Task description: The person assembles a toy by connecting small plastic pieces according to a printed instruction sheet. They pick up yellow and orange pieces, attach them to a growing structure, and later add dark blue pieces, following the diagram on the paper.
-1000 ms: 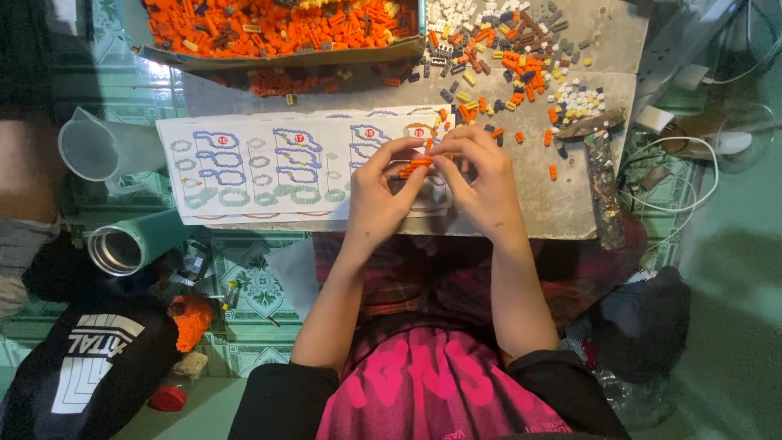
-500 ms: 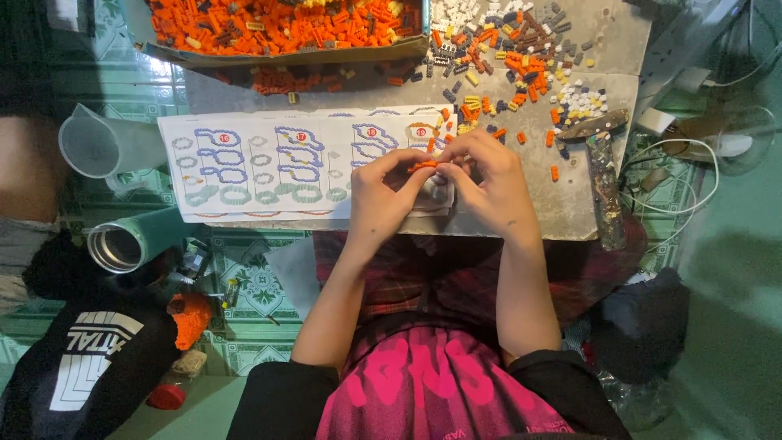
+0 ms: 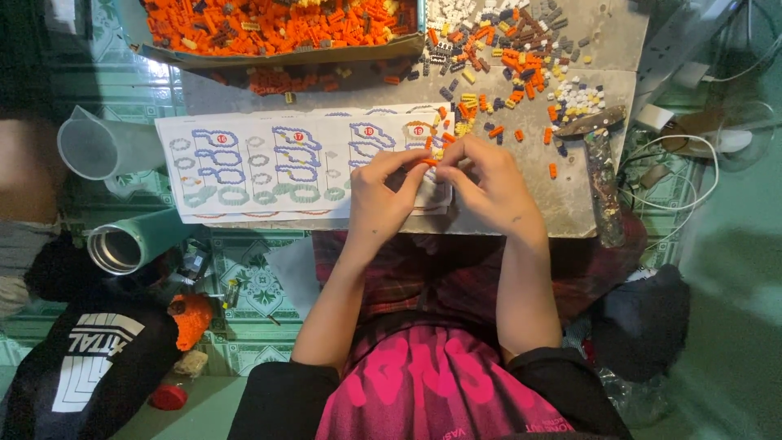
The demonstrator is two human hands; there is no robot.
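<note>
Between both hands (image 3: 436, 175) | orange brick piece (image 3: 429, 161) | above instruction sheet (image 3: 269, 163)

The left hand (image 3: 383, 195) and right hand (image 3: 489, 191) meet over a small orange piece (image 3: 429, 161); fingers cover nearly all of it, so its shape cannot be told. The hands also hide the right end of the instruction sheet (image 3: 277, 163), whose drawings are too small to read. The tray of orange bricks (image 3: 269, 28) is cut off by the top edge. The loose bricks (image 3: 521, 57) on the worktop (image 3: 570, 204) are too small to tell apart. A blurred shape (image 3: 24, 171) is cut by the left edge.
</note>
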